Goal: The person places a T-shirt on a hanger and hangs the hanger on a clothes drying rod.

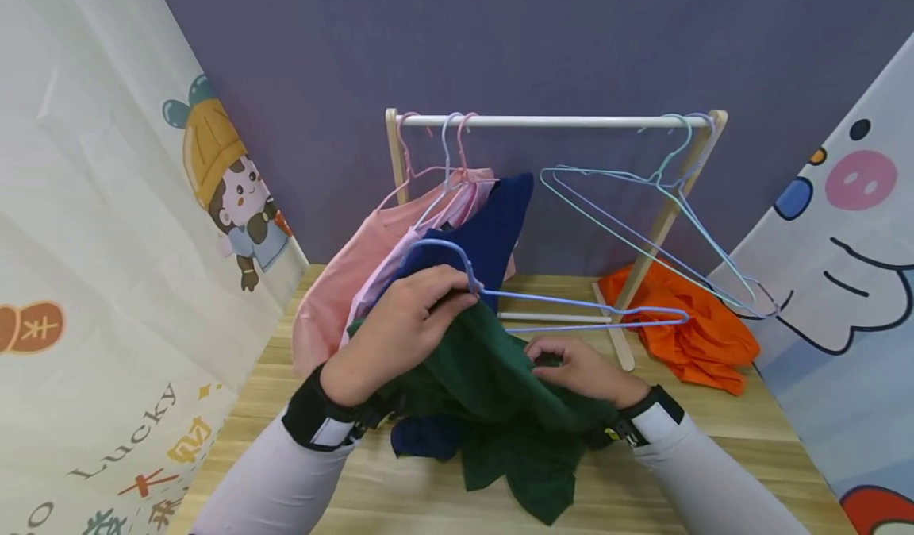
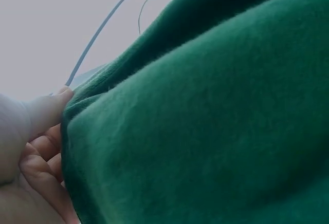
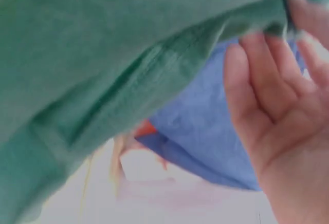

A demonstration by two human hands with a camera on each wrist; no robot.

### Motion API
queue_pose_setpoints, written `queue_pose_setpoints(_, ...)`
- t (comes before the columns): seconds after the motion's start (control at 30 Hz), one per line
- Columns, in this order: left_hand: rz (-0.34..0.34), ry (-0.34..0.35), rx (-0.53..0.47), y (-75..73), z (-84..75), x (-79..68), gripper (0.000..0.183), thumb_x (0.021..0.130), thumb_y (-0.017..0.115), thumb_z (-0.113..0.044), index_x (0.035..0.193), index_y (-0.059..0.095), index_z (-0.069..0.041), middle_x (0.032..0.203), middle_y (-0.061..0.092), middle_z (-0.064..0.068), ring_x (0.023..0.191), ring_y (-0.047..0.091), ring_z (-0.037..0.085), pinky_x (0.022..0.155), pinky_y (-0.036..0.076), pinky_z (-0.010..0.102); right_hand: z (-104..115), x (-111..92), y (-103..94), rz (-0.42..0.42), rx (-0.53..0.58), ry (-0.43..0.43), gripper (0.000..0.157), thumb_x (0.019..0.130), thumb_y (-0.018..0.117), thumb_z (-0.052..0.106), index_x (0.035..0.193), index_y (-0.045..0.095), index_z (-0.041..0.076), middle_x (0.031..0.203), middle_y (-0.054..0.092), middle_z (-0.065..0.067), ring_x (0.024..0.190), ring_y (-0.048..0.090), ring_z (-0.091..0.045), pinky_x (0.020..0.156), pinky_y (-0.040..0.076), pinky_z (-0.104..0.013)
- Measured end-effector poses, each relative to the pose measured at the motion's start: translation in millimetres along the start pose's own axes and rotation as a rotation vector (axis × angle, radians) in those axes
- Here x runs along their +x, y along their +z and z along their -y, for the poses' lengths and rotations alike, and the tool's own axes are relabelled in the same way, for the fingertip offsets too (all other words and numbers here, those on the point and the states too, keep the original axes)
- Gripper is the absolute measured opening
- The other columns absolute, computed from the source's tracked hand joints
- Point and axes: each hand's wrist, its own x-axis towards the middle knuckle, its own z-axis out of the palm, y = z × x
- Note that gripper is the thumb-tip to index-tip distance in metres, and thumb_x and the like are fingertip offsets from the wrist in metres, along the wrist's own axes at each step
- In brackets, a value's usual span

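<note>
My left hand point(image 1: 400, 325) pinches a blue clothes hanger point(image 1: 543, 298) just below its hook, together with the edge of a dark green garment point(image 1: 485, 368). One arm of the hanger reaches out to the right above the cloth; the other is hidden behind the hand and fabric. In the left wrist view, the thumb and fingers point(image 2: 46, 147) grip the edge of the green cloth. Farther right, my right hand point(image 1: 581, 370) holds an edge of the garment between thumb and fingers. Its palm faces the right wrist camera, with cloth draped over the fingertips point(image 3: 252, 44).
A rack with a white rail point(image 1: 557, 121) stands behind the hands. Pink shirts point(image 1: 343, 281) and a navy garment point(image 1: 493, 225) hang at its left; bare hangers point(image 1: 664, 190) at its right. Orange cloth point(image 1: 685, 329) lies right on the wooden table point(image 1: 400, 503); navy cloth point(image 1: 427, 437) lies below the green.
</note>
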Motion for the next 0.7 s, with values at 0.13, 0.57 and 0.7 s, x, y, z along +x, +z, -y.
queue_pose_setpoints(0.13, -0.018, 0.0, -0.001, -0.7, 2.5, -1.4, 0.005, 0.102, 0.066, -0.013, 0.101, 0.069, -0.008, 0.095, 0.067, 0.0, 0.09, 0.06, 0.011, 0.085, 0.054, 0.029, 5, -7, -14.4, -0.272, -0.151, 0.116, 0.011, 0.092, 0.076, 0.004, 0.1, 0.073, 0.011, 0.099, 0.074, -0.006, 0.087, 0.063, -0.003, 0.077, 0.056, -0.021)
queue_pose_setpoints(0.57, -0.035, -0.021, 0.014, 8.6, 11.4, -3.3, 0.005, 0.101, 0.067, -0.01, 0.105, 0.069, -0.007, 0.098, 0.067, 0.001, 0.092, 0.062, 0.011, 0.084, 0.055, 0.03, 14, -27, -42.7, -0.804, -0.366, 0.085, 0.018, 0.086, 0.078, -0.009, 0.101, 0.075, -0.001, 0.099, 0.075, -0.017, 0.079, 0.057, 0.015, 0.063, 0.046, -0.007)
queue_pose_setpoints(0.7, -0.014, -0.05, 0.005, 9.8, 12.5, -7.1, 0.007, 0.101, 0.066, -0.01, 0.105, 0.07, -0.006, 0.097, 0.068, 0.0, 0.091, 0.063, 0.011, 0.085, 0.056, 0.031, 16, -33, -52.8, -0.919, -0.368, 0.017, 0.018, 0.081, 0.079, -0.015, 0.095, 0.077, -0.003, 0.098, 0.075, 0.005, 0.085, 0.061, 0.015, 0.075, 0.049, -0.003)
